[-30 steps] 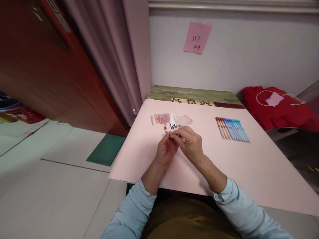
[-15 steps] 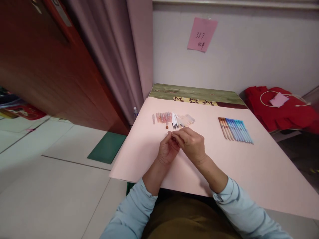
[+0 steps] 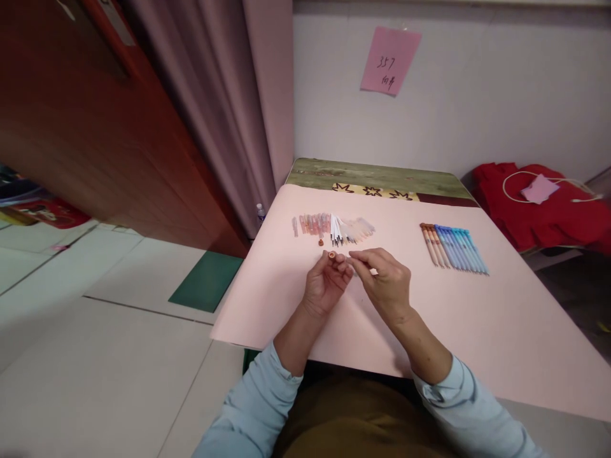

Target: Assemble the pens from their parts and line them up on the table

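Note:
My left hand [image 3: 325, 283] pinches a small brown pen cap [image 3: 331, 255] between thumb and index finger, its round hollow end facing up. Just to the right, my right hand [image 3: 386, 278] has thumb and index finger pressed together; anything between them is too small to make out. A second brown cap [image 3: 321, 242] lies on the table beyond my left hand. Behind it are a row of pinkish pen barrels [image 3: 315, 223], a fan of white refills [image 3: 337, 229] with dark tips, and several clear, pale tubes [image 3: 361, 229].
Brown pens [image 3: 435, 245] and blue pens [image 3: 461, 249] lie in a row at the right. Pink paper covers the table [image 3: 477, 331]. A red cloth [image 3: 496, 184] with a white cord sits beyond the right edge; a wooden door [image 3: 119, 159] stands left.
My right hand has drawn away from the left, moving right and slightly down. The brown cap in my left fingers is now plainly visible. The view has shifted slightly.

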`<state>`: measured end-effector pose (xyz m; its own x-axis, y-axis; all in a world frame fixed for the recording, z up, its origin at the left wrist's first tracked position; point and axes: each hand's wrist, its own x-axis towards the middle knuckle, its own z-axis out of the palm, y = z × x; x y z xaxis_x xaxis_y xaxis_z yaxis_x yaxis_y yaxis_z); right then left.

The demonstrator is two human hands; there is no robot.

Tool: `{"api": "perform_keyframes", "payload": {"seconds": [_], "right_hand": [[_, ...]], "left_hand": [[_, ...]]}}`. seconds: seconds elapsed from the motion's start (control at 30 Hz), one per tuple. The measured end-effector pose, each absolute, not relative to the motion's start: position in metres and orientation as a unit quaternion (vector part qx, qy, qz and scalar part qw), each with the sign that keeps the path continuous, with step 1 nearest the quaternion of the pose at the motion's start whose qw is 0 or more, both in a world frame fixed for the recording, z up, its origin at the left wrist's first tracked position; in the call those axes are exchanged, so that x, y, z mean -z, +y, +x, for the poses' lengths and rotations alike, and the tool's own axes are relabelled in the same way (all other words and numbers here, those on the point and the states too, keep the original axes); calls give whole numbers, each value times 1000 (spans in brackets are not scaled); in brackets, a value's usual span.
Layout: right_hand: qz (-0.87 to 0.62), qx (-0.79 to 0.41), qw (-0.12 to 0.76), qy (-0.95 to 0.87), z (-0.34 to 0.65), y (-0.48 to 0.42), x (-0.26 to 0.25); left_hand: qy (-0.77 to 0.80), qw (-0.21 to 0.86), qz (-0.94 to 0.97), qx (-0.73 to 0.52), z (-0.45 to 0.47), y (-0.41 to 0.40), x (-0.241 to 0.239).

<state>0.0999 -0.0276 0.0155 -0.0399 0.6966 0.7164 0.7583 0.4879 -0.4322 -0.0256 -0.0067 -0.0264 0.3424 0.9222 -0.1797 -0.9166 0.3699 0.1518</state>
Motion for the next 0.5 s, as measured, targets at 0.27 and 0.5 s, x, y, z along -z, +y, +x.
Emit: {"api": "perform_keyframes", "payload": {"seconds": [0.27, 0.5], "right_hand": [[-582, 21, 456, -673, 129, -24, 14], [-632, 23, 383, -673, 144, -20, 37]], "left_hand": [[106, 829, -1, -549, -32, -4, 21], [199, 765, -16, -612, -36, 6, 28]]}}
